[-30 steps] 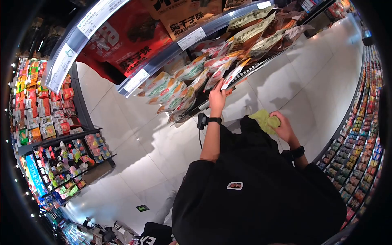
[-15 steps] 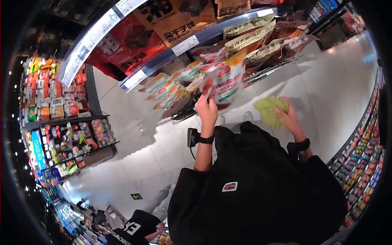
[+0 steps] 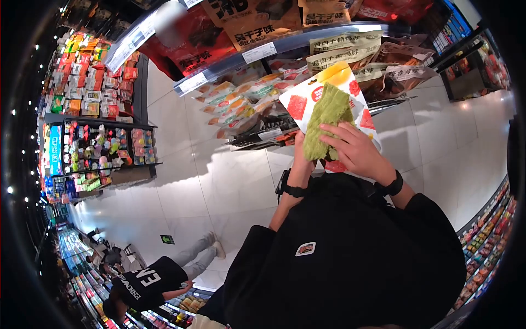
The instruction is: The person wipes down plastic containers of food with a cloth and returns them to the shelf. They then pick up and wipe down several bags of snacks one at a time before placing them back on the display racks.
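A white snack bag point(image 3: 298, 106) with red pictures and a yellow top corner is held up in front of the shelf. My left hand point(image 3: 301, 154) grips its lower left edge, with the fingers partly hidden. Against the face of the bag lies a green cloth point(image 3: 327, 118). My right hand point(image 3: 353, 147) presses on this cloth, fingers bent over it. Just behind are the hanging rows of similar white bags point(image 3: 235, 104) and brown snack bags point(image 3: 402, 77).
Above is a shelf edge with price labels point(image 3: 258, 53) and large red and orange bags point(image 3: 255, 24). Packed racks point(image 3: 90, 82) stand at the left, more shelves point(image 3: 487, 233) at the right. Another person point(image 3: 156, 279) is at the lower left on the tiled floor point(image 3: 213, 181).
The bag has been turned, raised and moved right. My right hand has brought the green cloth from the right side onto the bag. The other person appears further left.
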Demonstrator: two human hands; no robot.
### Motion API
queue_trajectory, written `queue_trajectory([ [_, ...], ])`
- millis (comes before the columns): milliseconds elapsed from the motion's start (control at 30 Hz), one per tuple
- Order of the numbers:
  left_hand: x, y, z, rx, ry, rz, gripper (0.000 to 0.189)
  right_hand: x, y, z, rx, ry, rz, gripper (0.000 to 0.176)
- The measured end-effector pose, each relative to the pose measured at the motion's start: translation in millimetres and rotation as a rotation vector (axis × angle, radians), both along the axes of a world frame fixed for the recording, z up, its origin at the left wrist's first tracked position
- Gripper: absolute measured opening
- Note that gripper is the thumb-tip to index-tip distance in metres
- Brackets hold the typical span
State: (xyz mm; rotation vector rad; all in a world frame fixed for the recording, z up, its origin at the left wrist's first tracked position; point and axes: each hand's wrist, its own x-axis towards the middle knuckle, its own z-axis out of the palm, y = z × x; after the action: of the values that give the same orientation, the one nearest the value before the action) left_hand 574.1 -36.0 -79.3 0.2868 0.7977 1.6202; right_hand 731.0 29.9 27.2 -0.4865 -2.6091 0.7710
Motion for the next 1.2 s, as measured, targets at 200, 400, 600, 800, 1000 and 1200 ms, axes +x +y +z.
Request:
queue_trajectory([
  [200, 19.5, 1.2, 12.4, -0.071, -0.111, -0.039, 0.04, 13.5, -3.0, -1.4, 0.228, -0.003, -0.097, 0.045],
  [400, 25.5, -3.6, 20.8, -0.008, -0.254, -0.09, 0.051, 17.1, -6.1, -11.3, 0.362, -0.058, -0.115, 0.04],
  [600, 30.1, 0.4, 1.0, -0.059, 0.061, -0.072, 0.037, 40.0, 13.6, 7.1, -0.282, 0.104, 0.035, 0.027],
  [800, 21.7, -2.4, 15.1, -0.039, 0.073, -0.066, 0.033, 75.2, 47.1, -8.0, -0.47, 0.418, -0.394, 0.068],
  [1000, 16.4, 18.2, 22.7, -0.08, 0.034, -0.144, 0.029, 130.1, 45.9, -90.9, -1.709, 0.264, -0.319, 0.081],
  [1200, 31.9, 32.8, 55.1, -0.163, 1.163, 0.653, 0.037, 91.0, 36.5, -82.8, -1.789, 0.253, -0.29, 0.065],
])
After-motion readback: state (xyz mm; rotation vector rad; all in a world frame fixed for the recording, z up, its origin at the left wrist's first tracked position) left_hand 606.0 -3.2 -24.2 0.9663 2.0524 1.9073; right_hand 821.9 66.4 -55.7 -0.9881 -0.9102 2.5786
